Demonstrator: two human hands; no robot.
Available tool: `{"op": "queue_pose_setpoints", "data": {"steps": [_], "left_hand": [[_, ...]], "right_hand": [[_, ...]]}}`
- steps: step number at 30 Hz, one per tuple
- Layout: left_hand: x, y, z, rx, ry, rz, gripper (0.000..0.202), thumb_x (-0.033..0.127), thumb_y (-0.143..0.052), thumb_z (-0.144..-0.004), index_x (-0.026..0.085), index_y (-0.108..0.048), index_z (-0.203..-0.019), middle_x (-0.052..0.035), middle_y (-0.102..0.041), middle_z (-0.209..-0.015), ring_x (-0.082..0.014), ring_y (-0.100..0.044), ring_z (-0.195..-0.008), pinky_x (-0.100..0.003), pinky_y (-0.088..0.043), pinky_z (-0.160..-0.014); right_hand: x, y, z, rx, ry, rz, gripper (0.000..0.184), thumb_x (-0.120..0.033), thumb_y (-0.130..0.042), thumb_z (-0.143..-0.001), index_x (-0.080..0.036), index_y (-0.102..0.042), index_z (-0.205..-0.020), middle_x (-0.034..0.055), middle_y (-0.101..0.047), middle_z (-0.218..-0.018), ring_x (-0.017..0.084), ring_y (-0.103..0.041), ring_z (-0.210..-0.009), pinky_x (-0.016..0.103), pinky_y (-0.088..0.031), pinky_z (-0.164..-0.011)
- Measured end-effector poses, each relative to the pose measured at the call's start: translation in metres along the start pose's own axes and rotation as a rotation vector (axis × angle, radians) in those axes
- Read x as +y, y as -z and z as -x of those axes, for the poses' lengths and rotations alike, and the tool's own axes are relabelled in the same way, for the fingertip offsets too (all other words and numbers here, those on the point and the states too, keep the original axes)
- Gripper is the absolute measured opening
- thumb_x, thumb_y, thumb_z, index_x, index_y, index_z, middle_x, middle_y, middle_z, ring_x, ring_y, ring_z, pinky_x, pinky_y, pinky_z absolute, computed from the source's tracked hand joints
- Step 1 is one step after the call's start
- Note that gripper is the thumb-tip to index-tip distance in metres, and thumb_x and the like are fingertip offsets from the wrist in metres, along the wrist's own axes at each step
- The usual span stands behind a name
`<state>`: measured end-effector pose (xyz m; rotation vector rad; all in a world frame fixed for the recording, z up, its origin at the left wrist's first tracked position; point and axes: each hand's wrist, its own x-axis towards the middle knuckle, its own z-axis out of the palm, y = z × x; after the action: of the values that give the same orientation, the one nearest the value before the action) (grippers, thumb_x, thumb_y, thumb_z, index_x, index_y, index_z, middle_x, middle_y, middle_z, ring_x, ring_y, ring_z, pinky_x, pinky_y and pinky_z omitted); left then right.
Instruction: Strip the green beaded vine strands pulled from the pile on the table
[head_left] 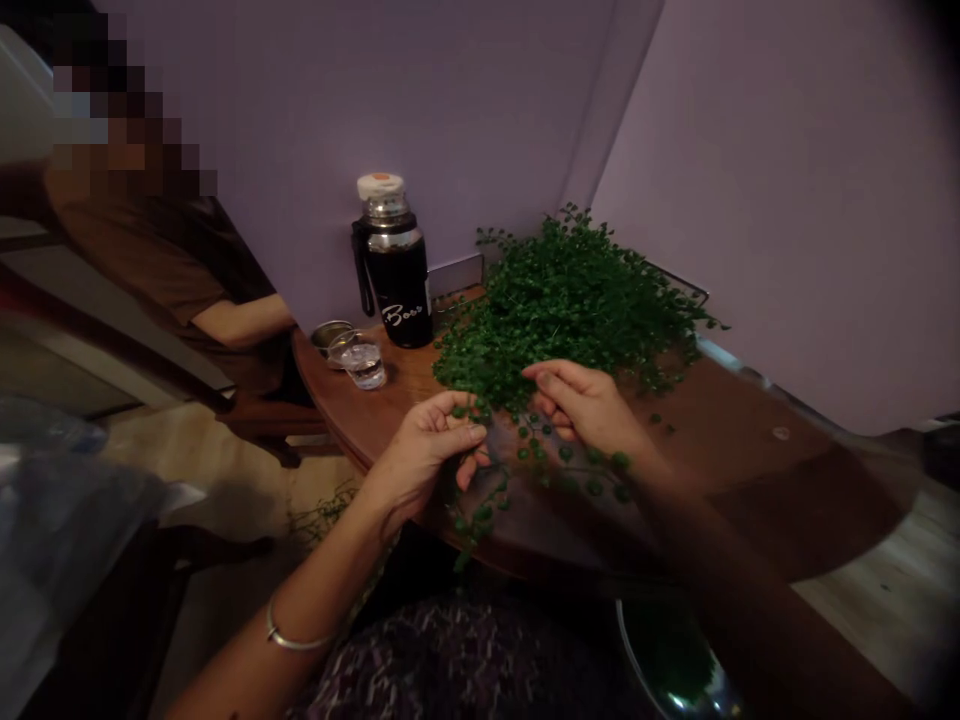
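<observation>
Near the table's front edge, my left hand [444, 436] is closed in a pinch on a leafy green sprig [484, 512], whose small round leaves hang below the fingers. To its right, my right hand [581, 405] is closed too, thumb against index finger; what lies between those fingertips is too small to make out. More sprigs with round leaves [565, 454] dangle between and under the two hands. Just beyond them a large heap of leafy green stems [570, 310] lies on the wooden table [750, 440], against the wall.
A black flask [405, 290] with a white lid stands left of the heap. Beside it are a clear cup of water [365, 366] and a metal bowl [330, 338]. Another person [172, 260] sits at the left. A shiny bowl with greens [626, 640] is below the table edge; stems [322, 512] lie on the floor.
</observation>
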<state>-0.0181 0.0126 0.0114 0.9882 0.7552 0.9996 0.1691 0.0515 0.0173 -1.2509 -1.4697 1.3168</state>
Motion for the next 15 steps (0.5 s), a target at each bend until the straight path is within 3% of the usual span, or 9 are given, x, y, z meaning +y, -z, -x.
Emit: {"op": "queue_pose_setpoints", "data": {"steps": [2,5,9,12,15], "left_hand": [[-0.005,-0.002,-0.003,-0.058,0.025,0.002,0.026,0.014,-0.060,-0.072,0.015,-0.047,-0.095,0.0008,-0.062,-0.055,-0.0066,-0.048,-0.033,-0.015,-0.034,-0.038],[-0.010,-0.010,-0.005,-0.129,0.069,-0.013,0.027,0.015,-0.061,-0.072,0.016,-0.046,-0.095,0.0024,-0.061,-0.055,-0.0066,-0.049,-0.035,-0.015,-0.036,-0.039],[-0.012,-0.015,-0.004,-0.162,0.087,-0.043,0.033,0.017,-0.064,-0.070,0.018,-0.046,-0.097,0.0044,-0.058,-0.057,-0.0070,-0.051,-0.038,-0.015,-0.036,-0.040],[-0.013,-0.012,-0.003,-0.148,0.108,-0.057,0.043,0.014,-0.068,-0.065,0.020,-0.044,-0.101,0.0040,-0.060,-0.063,-0.0091,-0.055,-0.046,-0.018,-0.041,-0.046],[-0.016,-0.010,-0.002,-0.115,0.156,-0.087,0.032,0.014,-0.067,-0.065,0.016,-0.048,-0.090,0.0015,-0.061,-0.062,-0.0100,-0.056,-0.047,-0.019,-0.041,-0.047]], "right_hand": [[0.000,-0.009,0.018,-0.072,-0.016,-0.015,0.033,-0.046,-0.050,-0.078,-0.016,-0.056,-0.088,-0.0060,-0.041,-0.054,0.003,-0.031,-0.037,0.017,-0.022,-0.035],[0.008,-0.022,0.033,-0.114,-0.007,-0.001,0.029,-0.044,-0.058,-0.073,-0.016,-0.051,-0.072,-0.0068,-0.041,-0.050,0.004,-0.035,-0.040,0.017,-0.026,-0.036],[0.024,-0.031,0.038,-0.067,-0.117,-0.166,0.028,-0.042,-0.059,-0.071,-0.016,-0.048,-0.068,-0.0076,-0.042,-0.049,0.004,-0.035,-0.038,0.016,-0.025,-0.035],[0.034,-0.031,0.037,-0.002,-0.109,-0.283,0.032,-0.044,-0.061,-0.069,-0.016,-0.045,-0.063,-0.0079,-0.041,-0.048,0.003,-0.033,-0.036,0.016,-0.024,-0.035],[0.039,-0.031,0.038,0.038,-0.071,-0.314,0.034,-0.044,-0.062,-0.069,-0.016,-0.045,-0.061,-0.0070,-0.043,-0.048,0.003,-0.034,-0.036,0.016,-0.024,-0.034]]}}
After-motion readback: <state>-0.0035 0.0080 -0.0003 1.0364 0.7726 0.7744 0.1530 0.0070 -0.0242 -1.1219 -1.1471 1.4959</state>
